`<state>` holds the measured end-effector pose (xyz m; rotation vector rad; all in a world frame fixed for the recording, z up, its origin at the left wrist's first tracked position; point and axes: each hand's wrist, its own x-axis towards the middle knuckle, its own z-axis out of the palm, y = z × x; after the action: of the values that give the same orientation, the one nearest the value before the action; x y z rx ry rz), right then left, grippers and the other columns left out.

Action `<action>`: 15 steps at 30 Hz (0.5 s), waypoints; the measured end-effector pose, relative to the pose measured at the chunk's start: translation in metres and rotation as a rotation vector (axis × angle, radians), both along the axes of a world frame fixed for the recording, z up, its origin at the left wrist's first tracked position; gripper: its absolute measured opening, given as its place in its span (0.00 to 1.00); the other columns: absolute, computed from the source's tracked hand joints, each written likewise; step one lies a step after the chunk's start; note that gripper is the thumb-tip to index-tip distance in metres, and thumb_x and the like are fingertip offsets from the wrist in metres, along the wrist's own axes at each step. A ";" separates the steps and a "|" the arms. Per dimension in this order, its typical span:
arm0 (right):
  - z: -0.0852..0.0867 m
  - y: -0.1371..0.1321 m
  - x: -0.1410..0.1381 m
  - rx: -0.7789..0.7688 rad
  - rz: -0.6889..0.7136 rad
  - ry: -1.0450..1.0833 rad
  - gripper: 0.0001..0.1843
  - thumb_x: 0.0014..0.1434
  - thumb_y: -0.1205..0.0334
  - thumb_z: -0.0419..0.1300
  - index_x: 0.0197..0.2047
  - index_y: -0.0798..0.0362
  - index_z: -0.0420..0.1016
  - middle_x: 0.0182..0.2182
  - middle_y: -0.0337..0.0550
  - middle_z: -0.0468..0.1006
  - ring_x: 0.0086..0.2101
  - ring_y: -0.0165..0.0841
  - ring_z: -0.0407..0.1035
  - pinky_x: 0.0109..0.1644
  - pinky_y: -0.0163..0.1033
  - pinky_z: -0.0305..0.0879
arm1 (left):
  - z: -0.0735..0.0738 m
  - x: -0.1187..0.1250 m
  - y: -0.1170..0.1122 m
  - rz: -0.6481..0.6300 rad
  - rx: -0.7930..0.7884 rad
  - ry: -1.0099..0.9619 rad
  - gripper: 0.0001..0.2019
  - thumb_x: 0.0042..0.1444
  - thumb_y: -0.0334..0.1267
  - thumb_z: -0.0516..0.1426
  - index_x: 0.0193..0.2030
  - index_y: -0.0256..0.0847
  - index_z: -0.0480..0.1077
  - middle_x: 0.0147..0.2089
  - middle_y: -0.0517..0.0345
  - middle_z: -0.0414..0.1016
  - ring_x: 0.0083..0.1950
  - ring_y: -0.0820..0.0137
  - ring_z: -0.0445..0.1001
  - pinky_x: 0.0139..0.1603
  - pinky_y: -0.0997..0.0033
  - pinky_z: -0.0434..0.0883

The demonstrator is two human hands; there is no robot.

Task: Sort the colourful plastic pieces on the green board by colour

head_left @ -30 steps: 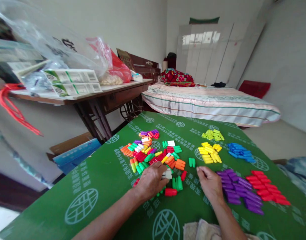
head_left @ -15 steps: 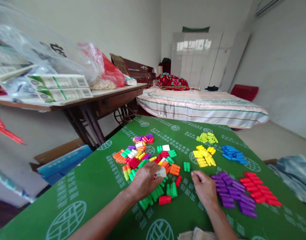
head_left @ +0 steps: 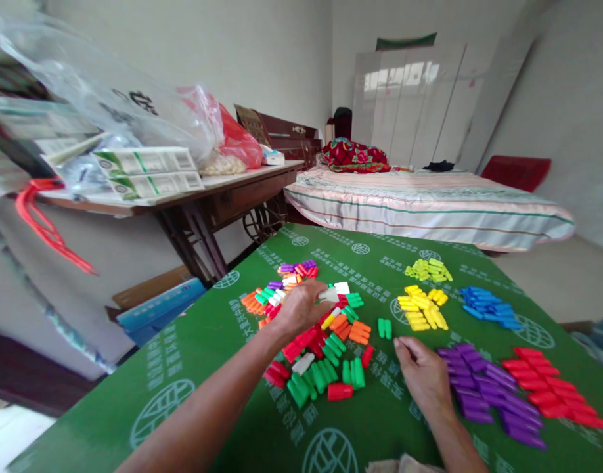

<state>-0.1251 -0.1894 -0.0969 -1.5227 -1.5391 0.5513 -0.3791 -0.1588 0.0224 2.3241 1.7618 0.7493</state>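
Observation:
My left hand (head_left: pixel 304 307) is over the mixed pile of small coloured plastic tubes, its thumb and fingers closed on a white plastic piece (head_left: pixel 329 295). Under and around it lie red tubes (head_left: pixel 305 343), green tubes (head_left: pixel 314 378) and orange tubes (head_left: pixel 359 332), many side by side in small groups. My right hand (head_left: pixel 422 368) rests on the table with curled fingers; whether anything is inside them is hidden. A green pair (head_left: pixel 385 328) lies just beyond its fingertips. To its right are purple tubes (head_left: pixel 479 384), with red ones (head_left: pixel 552 384) farther right.
On the green patterned table (head_left: pixel 193 420), yellow tubes (head_left: pixel 422 309), lime tubes (head_left: pixel 428 269) and blue tubes (head_left: pixel 489 307) form separate groups. A wooden sewing table (head_left: pixel 232 188) with boxes and plastic bags stands at left. Behind is a bed (head_left: pixel 420 203).
My left hand has moved away from me over the pile with the white piece, uncovering red and green tubes. The view has shifted; my right hand stays near the green pair.

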 end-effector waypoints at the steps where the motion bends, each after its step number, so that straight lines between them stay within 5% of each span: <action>1: 0.001 0.000 0.000 0.000 -0.006 -0.002 0.19 0.57 0.47 0.52 0.33 0.50 0.79 0.27 0.41 0.81 0.32 0.35 0.74 0.37 0.34 0.66 | 0.001 -0.003 0.001 0.021 -0.003 0.003 0.07 0.51 0.38 0.57 0.34 0.38 0.72 0.33 0.58 0.72 0.33 0.71 0.69 0.32 0.74 0.62; 15: 0.009 -0.004 0.001 -0.079 -0.045 -0.001 0.21 0.54 0.44 0.52 0.32 0.50 0.78 0.29 0.42 0.81 0.32 0.37 0.74 0.37 0.36 0.65 | -0.026 -0.036 -0.028 0.152 -0.102 0.061 0.10 0.49 0.38 0.56 0.39 0.40 0.73 0.38 0.56 0.75 0.38 0.68 0.72 0.37 0.72 0.65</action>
<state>-0.1243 -0.1931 -0.0883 -1.6134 -1.4955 0.5920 -0.4153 -0.1869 -0.0035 2.1893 1.9721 0.5994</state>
